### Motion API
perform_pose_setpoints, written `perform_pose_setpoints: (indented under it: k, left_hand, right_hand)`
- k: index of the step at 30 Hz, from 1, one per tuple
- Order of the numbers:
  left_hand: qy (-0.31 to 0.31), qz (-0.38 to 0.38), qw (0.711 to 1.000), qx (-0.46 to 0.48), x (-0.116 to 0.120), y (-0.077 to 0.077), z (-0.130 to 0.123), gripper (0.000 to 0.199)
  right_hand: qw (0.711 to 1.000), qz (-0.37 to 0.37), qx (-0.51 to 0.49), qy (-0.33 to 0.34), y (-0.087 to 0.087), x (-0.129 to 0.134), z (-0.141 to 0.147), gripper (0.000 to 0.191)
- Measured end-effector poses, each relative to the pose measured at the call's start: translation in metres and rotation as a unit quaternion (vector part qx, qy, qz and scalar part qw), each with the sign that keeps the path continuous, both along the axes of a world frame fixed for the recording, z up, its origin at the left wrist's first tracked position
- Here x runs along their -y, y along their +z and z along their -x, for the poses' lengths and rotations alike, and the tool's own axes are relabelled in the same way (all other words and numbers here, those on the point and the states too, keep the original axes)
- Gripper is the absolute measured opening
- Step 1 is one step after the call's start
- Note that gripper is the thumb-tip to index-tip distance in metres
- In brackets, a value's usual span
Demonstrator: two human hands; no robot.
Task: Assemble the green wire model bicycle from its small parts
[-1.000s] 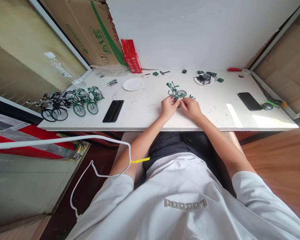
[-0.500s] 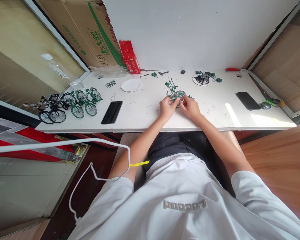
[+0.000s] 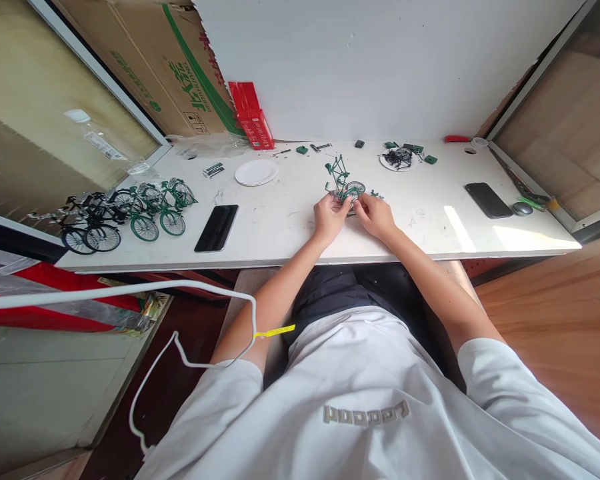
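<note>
A small green model bicycle (image 3: 338, 173) stands tilted over the white table, with one spoked wheel (image 3: 355, 189) showing at its right. My left hand (image 3: 330, 217) is closed on its lower part, thumb and fingers pinched together. Close beside it, my right hand (image 3: 375, 213) is also closed, its fingertips meeting near the wheel; what they pinch is too small to make out. Just beyond the right fingers lie small green parts (image 3: 377, 195), partly hidden by the hand.
Several finished model bicycles (image 3: 145, 212) stand at the left. Phones lie on both sides, one (image 3: 217, 227) left and one (image 3: 489, 200) right. A white plate (image 3: 257, 173), a red box (image 3: 257, 128) and a plate of black parts (image 3: 399, 159) sit farther back.
The whole view has shifted slightly, so the table appears a little farther left. My hands stay together at the model bicycle, with only slight finger movement.
</note>
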State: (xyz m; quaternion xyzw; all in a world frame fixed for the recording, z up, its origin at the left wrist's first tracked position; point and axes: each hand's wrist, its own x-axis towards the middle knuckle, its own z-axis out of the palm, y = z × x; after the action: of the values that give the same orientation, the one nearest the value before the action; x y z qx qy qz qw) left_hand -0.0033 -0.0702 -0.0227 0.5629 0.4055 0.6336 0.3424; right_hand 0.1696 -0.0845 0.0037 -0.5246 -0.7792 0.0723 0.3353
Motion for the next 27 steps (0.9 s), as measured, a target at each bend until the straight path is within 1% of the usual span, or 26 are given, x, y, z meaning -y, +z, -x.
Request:
perform_pose_setpoints:
  k: [4,13,15,20,27]
  left_hand:
    - [0.012,-0.008,1.0,-0.008,-0.0032,-0.0035,0.0008,0.039]
    - [0.018,-0.027,0.999,-0.043,-0.001,-0.0023,0.001,0.031]
    - [0.023,-0.034,0.998,-0.057,-0.0003,-0.0017,0.0012,0.029]
    - [0.035,-0.045,0.995,-0.082,0.0009,-0.0006,0.0016,0.023]
    - [0.036,-0.046,0.995,-0.086,0.0011,-0.0005,0.0011,0.025]
  right_hand:
    - [1.0,0.002,-0.015,0.003,0.0006,0.0008,0.0004,0.024]
    - [1.0,-0.011,-0.008,0.004,-0.0008,-0.0014,0.0007,0.017]
    - [1.0,-0.02,-0.002,0.008,-0.002,-0.0027,0.0003,0.019]
    - [0.999,-0.038,-0.002,0.017,-0.0057,-0.0064,-0.0011,0.031]
    - [0.999,-0.025,-0.004,0.019,-0.0054,-0.0059,-0.0007,0.037]
